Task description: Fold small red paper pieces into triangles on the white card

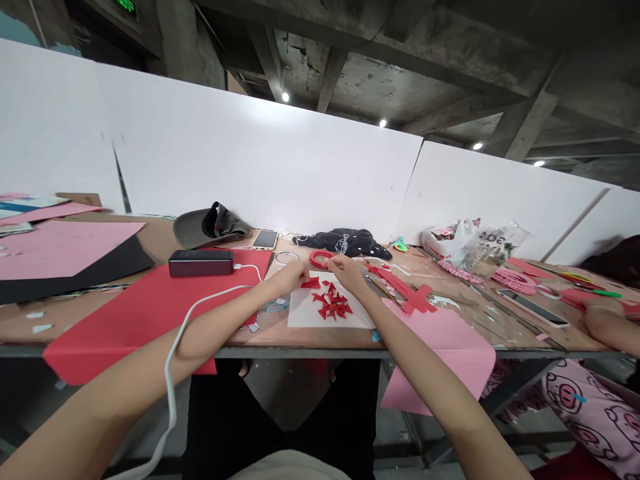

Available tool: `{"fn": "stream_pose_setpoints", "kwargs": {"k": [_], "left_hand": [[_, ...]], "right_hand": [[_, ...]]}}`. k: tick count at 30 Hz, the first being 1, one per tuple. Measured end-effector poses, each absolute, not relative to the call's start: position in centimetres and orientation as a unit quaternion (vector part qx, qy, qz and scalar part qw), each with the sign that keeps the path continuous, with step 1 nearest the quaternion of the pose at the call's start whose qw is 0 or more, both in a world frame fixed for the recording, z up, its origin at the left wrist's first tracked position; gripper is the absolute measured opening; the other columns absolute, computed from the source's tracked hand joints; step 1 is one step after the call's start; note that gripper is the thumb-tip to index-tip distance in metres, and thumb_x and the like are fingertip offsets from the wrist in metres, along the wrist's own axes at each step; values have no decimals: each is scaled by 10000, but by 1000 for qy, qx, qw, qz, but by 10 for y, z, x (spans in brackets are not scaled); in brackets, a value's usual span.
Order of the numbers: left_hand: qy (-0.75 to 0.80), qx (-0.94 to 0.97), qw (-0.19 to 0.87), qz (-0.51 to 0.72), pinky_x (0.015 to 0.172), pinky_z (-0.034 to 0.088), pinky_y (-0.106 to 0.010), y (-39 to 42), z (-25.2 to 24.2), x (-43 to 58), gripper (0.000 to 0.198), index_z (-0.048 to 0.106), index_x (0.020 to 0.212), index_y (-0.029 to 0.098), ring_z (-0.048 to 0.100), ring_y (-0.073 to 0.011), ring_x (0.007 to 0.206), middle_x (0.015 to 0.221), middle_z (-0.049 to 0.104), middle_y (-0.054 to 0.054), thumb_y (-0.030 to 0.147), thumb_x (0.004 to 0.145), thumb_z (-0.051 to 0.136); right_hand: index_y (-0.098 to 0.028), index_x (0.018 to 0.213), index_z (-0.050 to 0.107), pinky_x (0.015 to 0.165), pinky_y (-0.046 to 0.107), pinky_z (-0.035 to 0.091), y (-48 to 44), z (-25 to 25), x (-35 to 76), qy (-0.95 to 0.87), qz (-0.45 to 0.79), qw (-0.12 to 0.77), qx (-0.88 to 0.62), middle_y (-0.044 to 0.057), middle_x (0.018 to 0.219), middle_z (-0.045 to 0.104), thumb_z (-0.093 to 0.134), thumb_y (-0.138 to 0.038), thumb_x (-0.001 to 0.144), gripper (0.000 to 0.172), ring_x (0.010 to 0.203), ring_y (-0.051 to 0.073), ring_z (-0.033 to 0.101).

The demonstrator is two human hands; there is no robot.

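My left hand (pixel 291 277) is closed in a pinch at the edge of a small folded red paper piece (pixel 311 283). My right hand (pixel 346 271) has its fingers closed on the near right side of a red paper-wrapped ring (pixel 320 253). Between my forearms, a white sheet (pixel 301 316) lies on the table and bears a pile of small red paper triangles (pixel 334 303). Behind my left hand lies a thin pale ring (pixel 287 257). Red paper strips (pixel 400 287) are spread to the right of my right hand.
A power bank (pixel 201 263) with a white cable (pixel 173 360) rests on red paper (pixel 130 320). A cap (pixel 213 225), a phone (pixel 265 239) and dark cloth (pixel 345 243) lie behind. Pink paper (pixel 445 347) overhangs the front edge. Another person's hand (pixel 607 320) is at right.
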State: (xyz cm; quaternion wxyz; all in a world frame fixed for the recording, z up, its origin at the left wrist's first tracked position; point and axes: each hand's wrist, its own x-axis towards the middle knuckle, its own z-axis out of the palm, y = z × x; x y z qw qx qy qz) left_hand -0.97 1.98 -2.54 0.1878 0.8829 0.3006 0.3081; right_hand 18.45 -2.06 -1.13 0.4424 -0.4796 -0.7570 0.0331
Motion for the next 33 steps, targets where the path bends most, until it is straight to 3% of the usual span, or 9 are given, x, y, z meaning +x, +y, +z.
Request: {"fn": "stream_pose_setpoints", "kwargs": {"k": [5,12,20,26,33], "left_hand": [[318,874,124,347,551,354,-244,18,-18,-12,124,647,564,145,513,-135,555,545,593,-10,177,673,597],[302,864,147,375,574,373,-243,8,-6,-13,127,655,637,151,551,-149,617,654,648,-27,210,720,580],[312,806,313,394,502,388,-217,4,5,-8,368,651,716,140,536,-120,540,563,586,-1,483,790,536],[305,755,430,389,588,461,-237,2,7,-10,301,702,776,130,620,-157,670,705,693,-60,403,651,724],[299,743,459,384,665,501,-272,1,6,-9,328,726,860,141,655,-205,788,788,725,-86,359,617,758]], "right_hand": [[-177,830,676,732,296,497,-17,-18,185,-776,125,436,-438,57,885,671,603,-289,762,150,774,165,627],[-193,810,684,791,345,513,-22,-15,180,-792,163,440,-390,42,833,683,612,-245,739,114,772,174,647],[-179,801,639,713,299,522,-26,-7,179,-745,209,510,-377,47,851,677,559,-214,722,118,790,173,649],[-175,815,661,686,287,539,-35,-2,177,-737,242,516,-363,51,894,665,509,-247,759,176,820,165,630],[-159,740,657,570,295,572,-27,-6,179,-696,345,505,-376,23,695,657,696,-398,655,256,568,143,639]]}}
